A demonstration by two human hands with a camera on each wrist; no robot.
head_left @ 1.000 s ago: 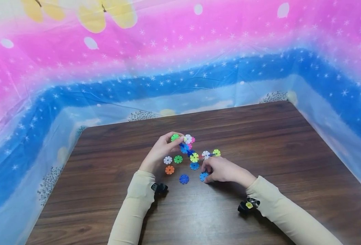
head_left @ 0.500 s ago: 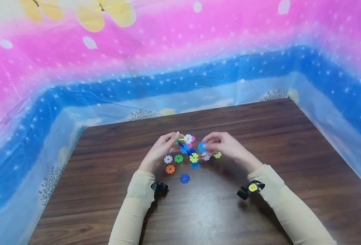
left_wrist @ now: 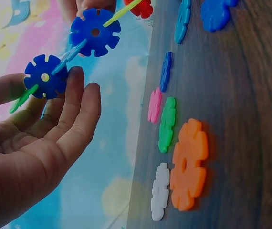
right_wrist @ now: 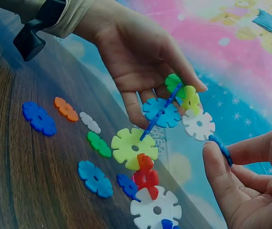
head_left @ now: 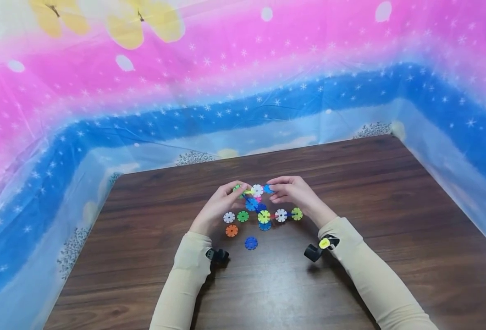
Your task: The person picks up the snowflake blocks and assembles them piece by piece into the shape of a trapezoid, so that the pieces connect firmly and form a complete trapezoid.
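Note:
A chain of notched plastic snowflake discs is held up over the table by my left hand (head_left: 216, 204), whose thumb and fingers grip its green disc (right_wrist: 174, 86) end. Linked there are a yellow disc (right_wrist: 191, 99), a light blue disc (right_wrist: 161, 112) and a white disc (right_wrist: 199, 125). My right hand (head_left: 298, 192) pinches a blue disc (right_wrist: 220, 148) edge-on, right at the white disc's rim. Lower down the chain come a larger-looking yellow disc (right_wrist: 135, 148), a red disc (right_wrist: 146, 176) and another white disc (right_wrist: 156, 210).
Loose discs lie on the wooden table (head_left: 164, 275): orange (head_left: 232, 230), white (head_left: 229, 217), green (head_left: 243, 216), dark blue (head_left: 251, 243) and light blue (head_left: 265, 225). A printed pink and blue cloth (head_left: 226, 91) hangs behind the table.
My right hand has lifted the blue disc from the table in front and brought it up beside the chain's white disc. My left hand stays in about the same place, gripping the chain.

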